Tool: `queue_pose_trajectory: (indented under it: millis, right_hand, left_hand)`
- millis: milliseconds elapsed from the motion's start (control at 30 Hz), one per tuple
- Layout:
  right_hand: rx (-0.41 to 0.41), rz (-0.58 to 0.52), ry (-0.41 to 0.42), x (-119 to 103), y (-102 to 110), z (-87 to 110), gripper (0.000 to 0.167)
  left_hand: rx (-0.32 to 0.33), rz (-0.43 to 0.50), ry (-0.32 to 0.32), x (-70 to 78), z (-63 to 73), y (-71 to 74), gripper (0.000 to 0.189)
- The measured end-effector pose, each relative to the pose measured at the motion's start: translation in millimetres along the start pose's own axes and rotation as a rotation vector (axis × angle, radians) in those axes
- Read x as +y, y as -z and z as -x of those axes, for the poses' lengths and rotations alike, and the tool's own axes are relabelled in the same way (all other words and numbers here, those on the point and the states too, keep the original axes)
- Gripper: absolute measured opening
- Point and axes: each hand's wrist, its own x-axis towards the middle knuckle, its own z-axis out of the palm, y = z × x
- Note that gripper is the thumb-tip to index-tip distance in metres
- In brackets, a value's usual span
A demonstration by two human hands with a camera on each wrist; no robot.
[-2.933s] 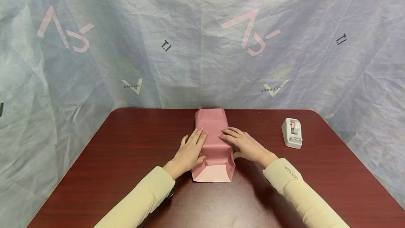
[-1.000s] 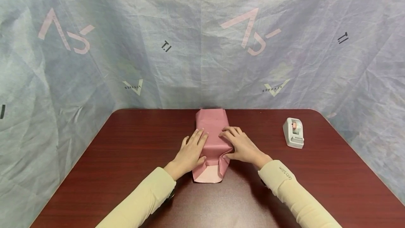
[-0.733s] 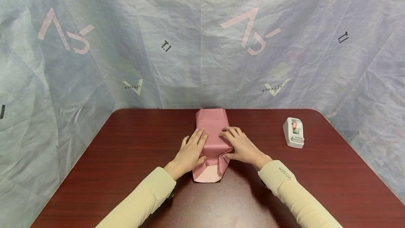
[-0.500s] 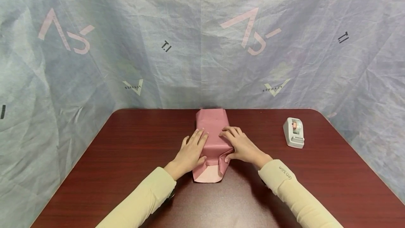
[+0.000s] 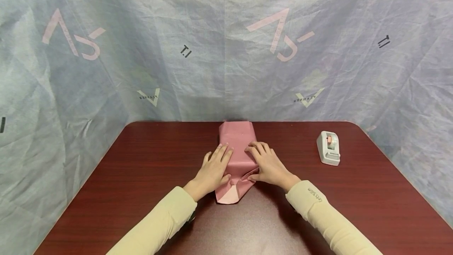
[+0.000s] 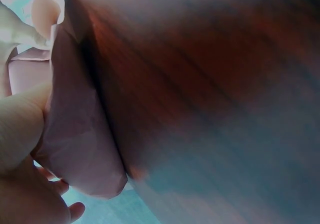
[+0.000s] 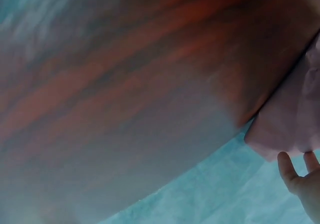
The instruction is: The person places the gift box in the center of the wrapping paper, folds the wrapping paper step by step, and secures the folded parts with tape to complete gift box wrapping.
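A pink paper-wrapped package (image 5: 238,137) lies lengthwise on the table, its near end unsealed. There the paper flap (image 5: 228,196) shows its pale inner side, and the right side is folded inward at a slant. My left hand (image 5: 211,170) rests along the package's left edge, fingers extended on top and thumb near the end fold. My right hand (image 5: 270,166) lies on the right edge, fingers slightly bent on top, thumb pressing the side fold. In the left wrist view the wrapping (image 6: 85,129) fills the left part; the right wrist view catches its corner (image 7: 280,124).
A white tape dispenser (image 5: 328,148) stands on the right side of the dark red wooden table (image 5: 141,176). Grey printed fabric (image 5: 212,30) hangs behind and beside the table.
The right thumb has moved inward, pushing the right side of the end paper to the left, so the pale flap has narrowed to a slanted shape. The left hand stays in place.
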Motion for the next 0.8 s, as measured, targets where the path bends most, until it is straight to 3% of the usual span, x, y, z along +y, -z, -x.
queue_pose_trajectory:
  millis: [167, 467, 800]
  right_hand:
    - [0.035, 0.004, -0.002, -1.5, 1.0, -0.3, 0.083]
    - [0.025, 0.042, -0.013, -7.5, -0.9, -0.6, 0.081]
    - [0.049, 0.055, 0.012, -7.0, -1.1, -2.4, 0.077]
  left_hand:
    - [-0.014, -0.001, 0.008, -0.1, -1.2, -0.4, 0.082]
    - [-0.034, 0.008, 0.025, -0.4, -0.9, -0.8, 0.082]
    - [-0.012, 0.007, 0.012, -0.9, -0.1, -2.2, 0.082]
